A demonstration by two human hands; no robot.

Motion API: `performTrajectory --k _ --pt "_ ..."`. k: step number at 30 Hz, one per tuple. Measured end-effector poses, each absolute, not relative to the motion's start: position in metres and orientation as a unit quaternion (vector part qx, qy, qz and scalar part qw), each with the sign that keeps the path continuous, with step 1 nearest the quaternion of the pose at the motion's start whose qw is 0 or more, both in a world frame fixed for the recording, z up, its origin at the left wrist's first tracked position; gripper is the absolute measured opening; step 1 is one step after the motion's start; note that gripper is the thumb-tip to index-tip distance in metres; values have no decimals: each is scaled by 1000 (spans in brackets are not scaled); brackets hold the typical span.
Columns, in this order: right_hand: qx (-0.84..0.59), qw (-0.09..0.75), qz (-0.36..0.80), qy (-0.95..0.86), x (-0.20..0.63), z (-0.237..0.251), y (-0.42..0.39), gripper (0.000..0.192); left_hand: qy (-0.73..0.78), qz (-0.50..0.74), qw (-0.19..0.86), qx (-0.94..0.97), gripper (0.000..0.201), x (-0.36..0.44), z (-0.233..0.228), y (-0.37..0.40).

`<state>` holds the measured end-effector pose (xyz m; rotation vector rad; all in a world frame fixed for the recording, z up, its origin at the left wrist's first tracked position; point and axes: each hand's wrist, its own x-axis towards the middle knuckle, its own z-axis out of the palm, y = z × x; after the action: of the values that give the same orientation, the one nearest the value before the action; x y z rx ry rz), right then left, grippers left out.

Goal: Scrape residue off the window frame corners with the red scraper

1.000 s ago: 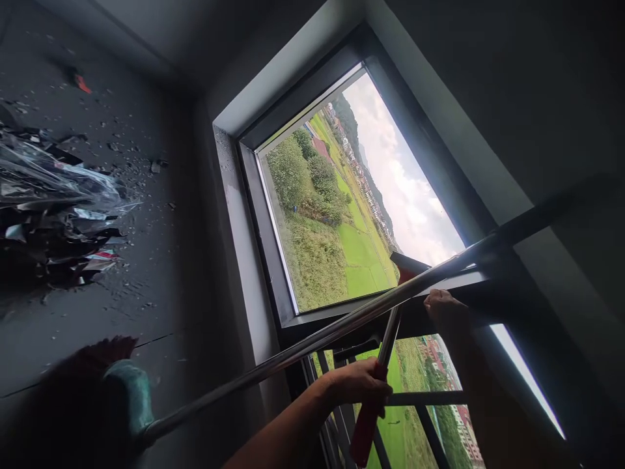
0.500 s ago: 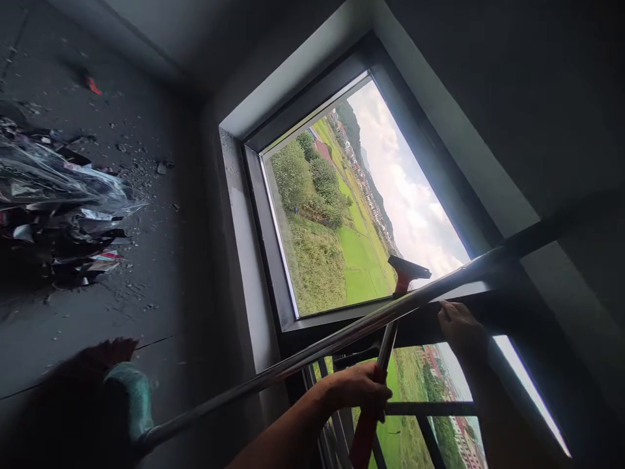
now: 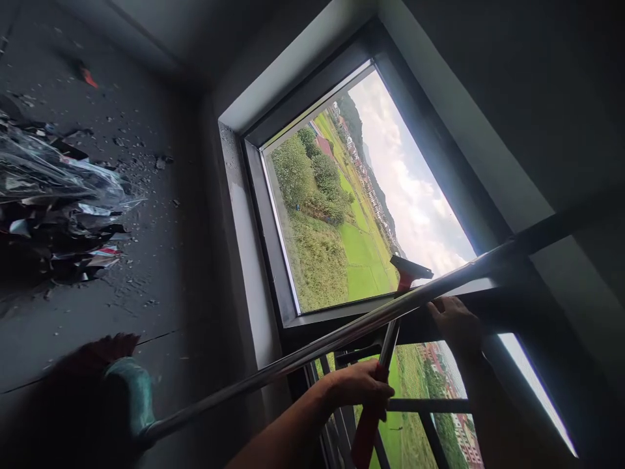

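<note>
The left hand (image 3: 361,385) is closed around the red grip of a scraper (image 3: 385,345), fingers wrapped over the point where the red handle meets its metal shaft. The shaft runs up and away from the hand, passes behind a long shiny metal pole (image 3: 312,348), and ends in a dark flat blade head that sits against the lower right corner of the window pane (image 3: 342,195). The right hand (image 3: 454,322) lies further right and a little farther off, its fingers curled over the dark window frame bar (image 3: 488,306) just below the pole; whether it grips the bar or merely rests on it cannot be told.

The pole crosses the view on a slant, from a teal broom head (image 3: 129,397) with reddish bristles at the near left up to the far right. Below the bar, dark railing bars (image 3: 420,405) stand before a second pane. At the far left lies a heap of crumpled plastic film (image 3: 58,202) amid scattered debris on the dark floor.
</note>
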<state>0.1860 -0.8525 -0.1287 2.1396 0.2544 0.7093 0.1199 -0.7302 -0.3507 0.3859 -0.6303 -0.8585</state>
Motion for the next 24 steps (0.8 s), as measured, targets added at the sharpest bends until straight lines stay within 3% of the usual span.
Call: performTrajectory --k 6,10,14,24 --pt "899 346 258 76 197 -121 -849 22 -301 -413 840 180 26 120 -351 -731" --pt "882 356 289 112 188 -122 -853 20 -301 -408 843 179 29 121 -350 -728" --pt "840 416 309 164 177 -128 -857 27 -320 -407 838 172 31 121 -349 -723" --pt "727 623 188 217 185 -125 -849 20 -307 -419 833 193 24 120 -349 -726"
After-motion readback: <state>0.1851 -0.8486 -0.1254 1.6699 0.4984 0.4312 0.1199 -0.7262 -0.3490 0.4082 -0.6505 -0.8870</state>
